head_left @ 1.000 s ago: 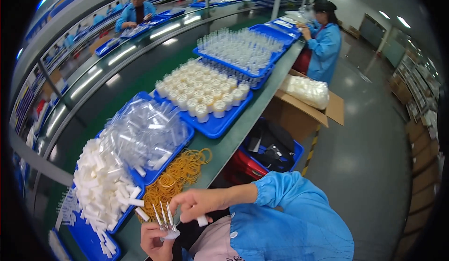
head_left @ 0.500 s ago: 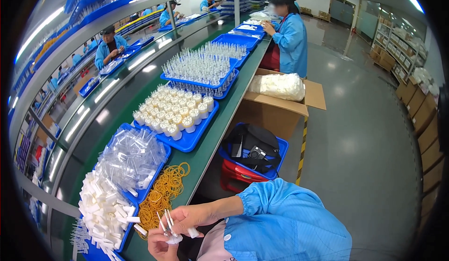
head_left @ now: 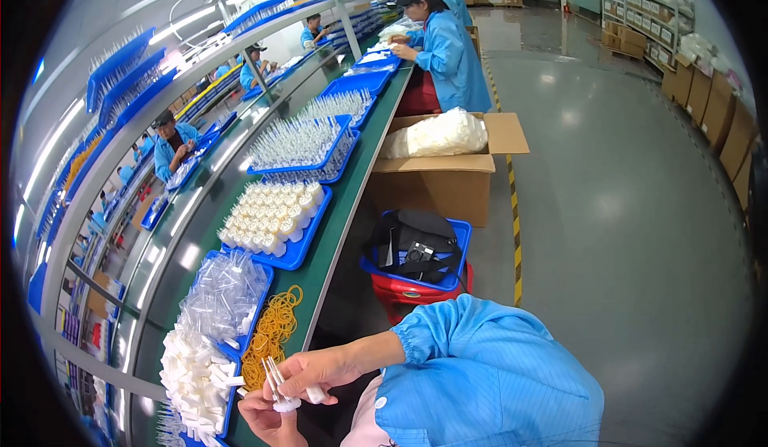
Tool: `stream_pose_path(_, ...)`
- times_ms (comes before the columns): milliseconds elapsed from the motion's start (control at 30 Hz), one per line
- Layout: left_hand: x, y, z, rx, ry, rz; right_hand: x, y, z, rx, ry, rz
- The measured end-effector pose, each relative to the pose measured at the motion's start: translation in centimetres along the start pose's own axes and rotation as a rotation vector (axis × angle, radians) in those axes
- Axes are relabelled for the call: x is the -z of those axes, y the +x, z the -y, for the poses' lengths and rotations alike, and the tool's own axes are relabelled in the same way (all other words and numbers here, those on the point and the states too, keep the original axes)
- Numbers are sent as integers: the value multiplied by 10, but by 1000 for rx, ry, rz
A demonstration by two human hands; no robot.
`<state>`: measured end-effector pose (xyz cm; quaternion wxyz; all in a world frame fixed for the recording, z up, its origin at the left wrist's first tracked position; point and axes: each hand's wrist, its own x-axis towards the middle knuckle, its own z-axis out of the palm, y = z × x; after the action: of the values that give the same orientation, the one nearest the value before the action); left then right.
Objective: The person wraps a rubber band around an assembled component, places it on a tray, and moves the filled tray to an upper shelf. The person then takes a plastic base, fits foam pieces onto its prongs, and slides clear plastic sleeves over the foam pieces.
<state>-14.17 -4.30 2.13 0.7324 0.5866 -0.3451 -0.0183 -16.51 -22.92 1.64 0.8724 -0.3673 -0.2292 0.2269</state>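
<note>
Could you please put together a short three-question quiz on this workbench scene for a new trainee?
1. True or false: the pile of yellow rubber bands lies loose on the green bench top, outside the blue trays.
2. What rests in the open cardboard box on the floor? A) a clear bag of white parts B) red bottles C) folded cloth
3. Which hand pinches the small white piece holding thin clear tubes?

Key
1. True.
2. A.
3. Both: the left hand grips it from below and the right hand from above.
</note>
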Motion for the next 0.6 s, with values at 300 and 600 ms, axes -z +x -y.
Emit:
stream_pose_path(300, -24, -25, -33, -207, 422, 64, -21, -30, -12, 12, 60, -32)
stream_pose_path(600, -31, -48, -35, -204, 659, 24, -11, -64, -35, 25, -11, -140)
